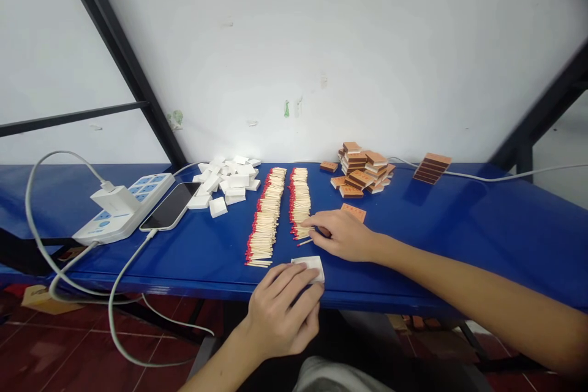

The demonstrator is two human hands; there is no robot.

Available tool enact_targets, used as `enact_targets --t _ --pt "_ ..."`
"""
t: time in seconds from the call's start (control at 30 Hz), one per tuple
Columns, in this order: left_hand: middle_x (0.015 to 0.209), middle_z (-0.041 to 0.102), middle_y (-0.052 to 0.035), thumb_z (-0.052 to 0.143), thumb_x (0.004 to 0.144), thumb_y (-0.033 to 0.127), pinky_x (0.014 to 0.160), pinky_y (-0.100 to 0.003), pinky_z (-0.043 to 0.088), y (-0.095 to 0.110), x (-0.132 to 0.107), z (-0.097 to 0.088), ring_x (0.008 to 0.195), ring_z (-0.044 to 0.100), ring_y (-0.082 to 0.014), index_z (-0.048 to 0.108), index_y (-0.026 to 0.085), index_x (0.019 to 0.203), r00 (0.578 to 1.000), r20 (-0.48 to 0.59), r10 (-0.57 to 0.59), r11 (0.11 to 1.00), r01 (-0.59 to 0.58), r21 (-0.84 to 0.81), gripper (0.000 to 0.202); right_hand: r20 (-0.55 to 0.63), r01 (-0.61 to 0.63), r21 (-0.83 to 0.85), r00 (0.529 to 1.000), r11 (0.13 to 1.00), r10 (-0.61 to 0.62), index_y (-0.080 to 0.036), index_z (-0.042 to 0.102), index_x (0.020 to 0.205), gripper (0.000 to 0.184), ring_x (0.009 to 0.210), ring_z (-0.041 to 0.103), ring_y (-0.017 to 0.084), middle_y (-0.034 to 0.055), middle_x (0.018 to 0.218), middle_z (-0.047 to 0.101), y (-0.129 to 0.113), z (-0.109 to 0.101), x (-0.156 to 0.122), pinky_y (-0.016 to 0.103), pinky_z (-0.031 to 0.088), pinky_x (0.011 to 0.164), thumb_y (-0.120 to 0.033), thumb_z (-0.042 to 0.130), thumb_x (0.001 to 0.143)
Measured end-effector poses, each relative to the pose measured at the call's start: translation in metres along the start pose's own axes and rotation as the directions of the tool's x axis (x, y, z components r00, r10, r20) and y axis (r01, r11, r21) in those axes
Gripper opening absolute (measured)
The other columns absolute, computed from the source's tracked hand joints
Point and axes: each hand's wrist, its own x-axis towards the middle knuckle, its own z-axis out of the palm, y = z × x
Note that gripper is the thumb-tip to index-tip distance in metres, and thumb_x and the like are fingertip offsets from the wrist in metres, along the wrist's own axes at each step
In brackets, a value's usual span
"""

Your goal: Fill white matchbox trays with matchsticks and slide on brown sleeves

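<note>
Lower centre: left hand (pixel 285 309) is gripping a white tray (pixel 315 264) near the front edge of the table (pixel 215 248). Centre: right hand (pixel 345 235) is touching matches (pixel 300 195), right row's lower end; whether it's pinching, cannot tell. A light touch should be keeping neighbours aligned.

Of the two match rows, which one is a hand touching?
The shorter row, on the right: the right hand has fingers at its near end. Neither hand touches the longer row.
</note>
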Motion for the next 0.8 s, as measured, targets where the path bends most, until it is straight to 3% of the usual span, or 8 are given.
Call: enact_targets --t 0.23,0.43,0.8 --pt "0.101 0.076 -0.0059 0.055 0.08 0.012 0.089 -0.035 0.057 -0.0002 -0.0013 0.0005 0.096 0.071 -0.0207 0.069 0.018 0.101 1.0 0.011 -0.001 1.0 0.0 0.011 0.026 0.005 0.01 -0.036 1.0 0.999 -0.009 -0.019 0.07 0.114 0.028 0.062 0.051 0.012 -0.0002 0.073 0.059 -0.0029 -0.0066 -0.0023 0.025 0.036 0.061 -0.021 0.054 0.091" --pt "0.099 0.076 -0.0062 0.055 0.08 0.012 0.088 -0.035 0.057 -0.0008 -0.002 0.001 0.093 0.071 -0.0208 0.069 0.018 0.099 1.0 0.002 0.006 1.0 -0.006 0.012 0.025 -0.013 0.04 -0.078 0.999 0.996 -0.041 -0.019 0.068 0.113 0.028 0.079 0.056 0.017 0.0044 0.089 0.062 -0.0024 -0.0073 -0.0021 0.027 0.041 0.07 -0.028 0.064 0.087" --pt "0.099 0.077 -0.0055 0.056 0.078 0.01 0.087 -0.036 0.056 -0.0007 -0.0011 0.0011 0.09 0.071 -0.0211 0.069 0.017 0.098 1.0 -0.012 0.016 1.0 -0.016 0.002 0.025 -0.019 -0.045 -0.08 0.999 0.996 0.043 -0.02 0.066 0.094 0.016 0.078 0.056 0.016 0.0023 0.085 0.062 -0.004 -0.002 0.0011 0.027 0.038 0.069 -0.034 0.065 0.088"
